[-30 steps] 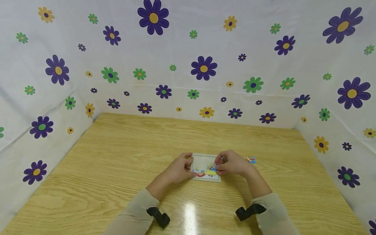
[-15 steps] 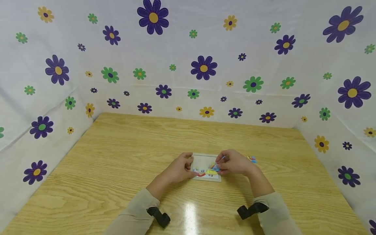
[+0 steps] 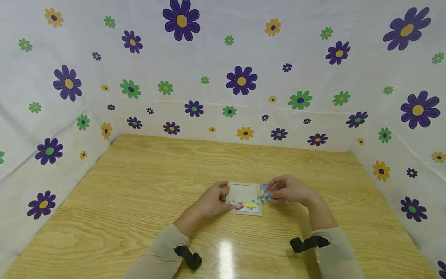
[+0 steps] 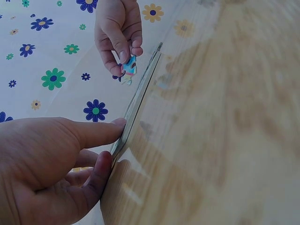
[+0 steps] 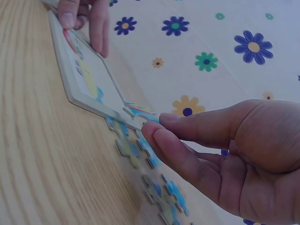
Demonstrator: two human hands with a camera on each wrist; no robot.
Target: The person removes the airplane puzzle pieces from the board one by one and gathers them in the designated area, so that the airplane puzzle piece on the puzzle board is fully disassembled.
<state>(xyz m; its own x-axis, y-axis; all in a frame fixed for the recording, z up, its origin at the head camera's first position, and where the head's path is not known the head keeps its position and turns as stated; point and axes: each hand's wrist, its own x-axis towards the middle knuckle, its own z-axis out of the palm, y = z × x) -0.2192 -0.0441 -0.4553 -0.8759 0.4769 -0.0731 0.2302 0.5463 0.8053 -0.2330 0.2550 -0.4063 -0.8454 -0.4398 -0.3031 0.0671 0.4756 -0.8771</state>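
A white puzzle tray (image 3: 242,192) lies on the table with a strip of joined pieces along its near side, showing yellow and red shapes. My left hand (image 3: 211,200) grips the tray's left edge, thumb at the near corner and fingers at the far one. Just beyond the right edge, my right hand (image 3: 292,190) pinches a small blue jigsaw piece (image 4: 129,65) between thumb and fingertips. The right wrist view has this piece held close over the tray's corner, partly covered by the fingers.
Several loose jigsaw pieces (image 5: 127,146) lie on the wooden table (image 3: 167,170) right of the tray, partly under my right hand in the head view. A white flowered cloth (image 3: 209,54) surrounds the table at the back and sides.
My right hand has moved right, off the tray to the loose pieces, with the blue jigsaw piece lifted away from the strip. My left hand keeps its place on the tray.
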